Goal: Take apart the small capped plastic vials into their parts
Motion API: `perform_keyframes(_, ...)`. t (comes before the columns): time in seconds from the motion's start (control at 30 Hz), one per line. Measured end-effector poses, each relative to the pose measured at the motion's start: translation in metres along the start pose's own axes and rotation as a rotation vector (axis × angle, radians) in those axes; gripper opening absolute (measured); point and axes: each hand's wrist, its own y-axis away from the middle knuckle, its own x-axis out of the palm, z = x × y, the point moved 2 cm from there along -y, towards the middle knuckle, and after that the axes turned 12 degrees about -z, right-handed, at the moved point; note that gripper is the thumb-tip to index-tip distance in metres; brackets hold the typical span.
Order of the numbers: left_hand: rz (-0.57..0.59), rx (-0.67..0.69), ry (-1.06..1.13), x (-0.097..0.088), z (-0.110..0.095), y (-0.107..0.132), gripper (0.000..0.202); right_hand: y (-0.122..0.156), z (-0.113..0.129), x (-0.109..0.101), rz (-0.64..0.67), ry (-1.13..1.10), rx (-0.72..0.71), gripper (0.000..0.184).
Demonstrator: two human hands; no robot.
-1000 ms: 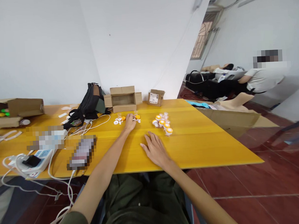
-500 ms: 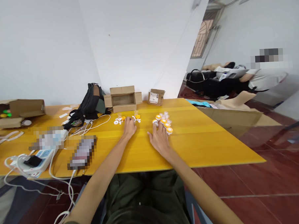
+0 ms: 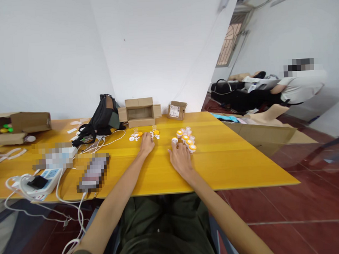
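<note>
Head view: over the tabletop, the step in hand appears to be touching or separating small lidded cups with one hand while the other works at loose parts; the next move seems to call for a light fingertip pinch that leaves the neighbouring cups undisturbed. Nearest, the right hand lies low, palm down, fingers spread toward 12 o'clock, unclenched and with no grip showing; its index tip is at the cup on its 11 o'clock, contact unclear. The other cups cluster from 12 to 1. Slightly farther, the left hand curls downward; whether it grips anything cannot be told. White pieces lie at its 10 o'clock, an orange lid at 1. Beyond stands a box at 12.
</note>
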Motion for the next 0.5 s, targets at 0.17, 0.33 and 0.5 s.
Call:
perform_keyframes(0.17,0.025,-0.019,0.025,-0.0013,-0.0035,-0.0004,0.023,-0.0004,0.0028,-0.0054,0.052,0.035,0.005,0.032)
perform_keyframes(0.33,0.034,-0.032,0.033,-0.0002,-0.0069,-0.0015,0.023,-0.0014,0.0049,-0.009,0.075,0.022,-0.008,0.031)
perform_keyframes(0.5,-0.049,0.026,0.01,-0.0019,-0.0065,0.0017,0.024,0.0001,0.0026,-0.0063,0.054,0.027,-0.011,0.03)
